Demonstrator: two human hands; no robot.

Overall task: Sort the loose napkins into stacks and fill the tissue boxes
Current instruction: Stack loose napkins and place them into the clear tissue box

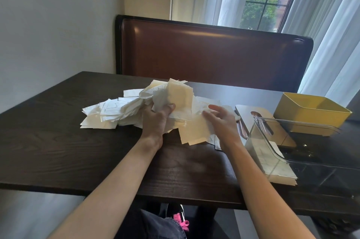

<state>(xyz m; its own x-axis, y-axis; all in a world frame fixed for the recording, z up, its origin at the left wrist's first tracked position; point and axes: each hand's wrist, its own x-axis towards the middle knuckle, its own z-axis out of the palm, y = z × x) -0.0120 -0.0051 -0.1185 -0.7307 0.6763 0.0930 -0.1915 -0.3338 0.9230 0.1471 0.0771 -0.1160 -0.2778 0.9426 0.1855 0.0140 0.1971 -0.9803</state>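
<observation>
Head view shows your left hand (158,120) with fingers curled and thumb pressed on a raised bunch of napkins (175,96), lifted from the loose pile (109,114) on the dark table (58,141). Your right hand (220,120) hovers just beside it, fingers spread and empty. Both forearms reach forward. A clear box (292,141) and yellow box (311,114) sit to your right.

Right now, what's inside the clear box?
The clear box looks empty; a napkin stack shows through its wall, seemingly beneath or beside it. Glare hides its right end.
</observation>
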